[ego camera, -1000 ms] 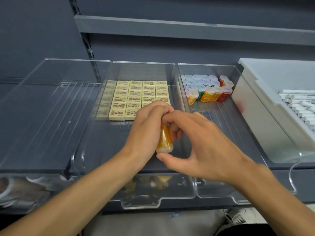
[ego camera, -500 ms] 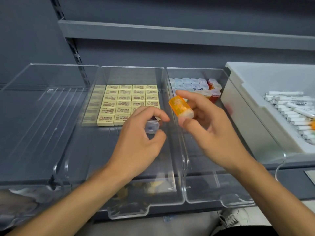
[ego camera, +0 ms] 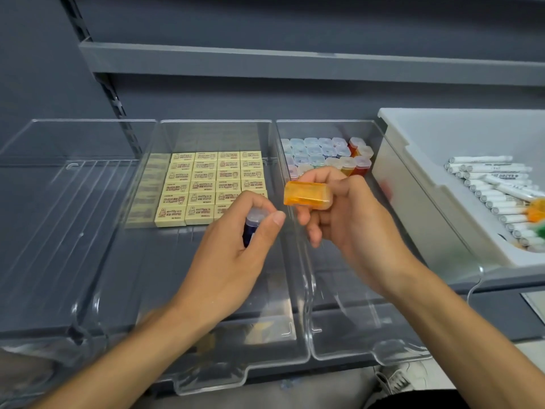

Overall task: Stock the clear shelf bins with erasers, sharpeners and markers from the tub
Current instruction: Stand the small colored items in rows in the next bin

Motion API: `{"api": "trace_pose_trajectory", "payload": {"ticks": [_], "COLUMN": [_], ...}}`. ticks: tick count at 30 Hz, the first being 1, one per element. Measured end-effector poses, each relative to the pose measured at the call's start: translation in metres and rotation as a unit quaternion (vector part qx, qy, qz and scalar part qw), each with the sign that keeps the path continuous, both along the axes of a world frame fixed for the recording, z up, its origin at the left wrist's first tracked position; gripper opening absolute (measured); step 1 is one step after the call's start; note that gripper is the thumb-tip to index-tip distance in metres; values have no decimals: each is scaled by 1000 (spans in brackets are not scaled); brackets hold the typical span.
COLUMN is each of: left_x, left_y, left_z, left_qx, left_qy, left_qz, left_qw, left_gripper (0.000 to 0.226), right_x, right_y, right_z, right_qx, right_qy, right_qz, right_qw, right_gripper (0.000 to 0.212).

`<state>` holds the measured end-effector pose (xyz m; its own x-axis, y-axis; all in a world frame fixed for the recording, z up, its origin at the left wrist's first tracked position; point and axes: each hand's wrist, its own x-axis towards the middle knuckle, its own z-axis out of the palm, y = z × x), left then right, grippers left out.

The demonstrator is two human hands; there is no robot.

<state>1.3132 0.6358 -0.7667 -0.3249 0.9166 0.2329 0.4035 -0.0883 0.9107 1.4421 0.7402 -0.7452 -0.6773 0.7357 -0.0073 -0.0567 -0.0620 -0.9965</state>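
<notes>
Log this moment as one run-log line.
left hand: holds blue sharpener | right hand: pinches orange sharpener above right bin | erasers: middle bin | markers: in tub

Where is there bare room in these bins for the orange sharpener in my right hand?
Right bin: bare floor from the sharpener rows, crowded at its back, to the front lip. Middle bin: bare ahead of the erasers. Left bin: bare throughout.
</notes>
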Motion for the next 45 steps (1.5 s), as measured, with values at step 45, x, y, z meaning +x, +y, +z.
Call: {"api": "trace_pose_trajectory", "payload": {"ticks": [45], "left_x": [-5], "left_y": [10], "left_z": [-10], "left_qx": [-38], "left_qy": [-6], "left_qz": [-21], "left_qw": [999], "left_gripper": [26], "right_x": [2], "right_y": [78], "right_z": [-48], "right_qx": [202], "right_qy": [-237], "right_qz": [-239], "right_qw": [920], "right_gripper": [25]}}
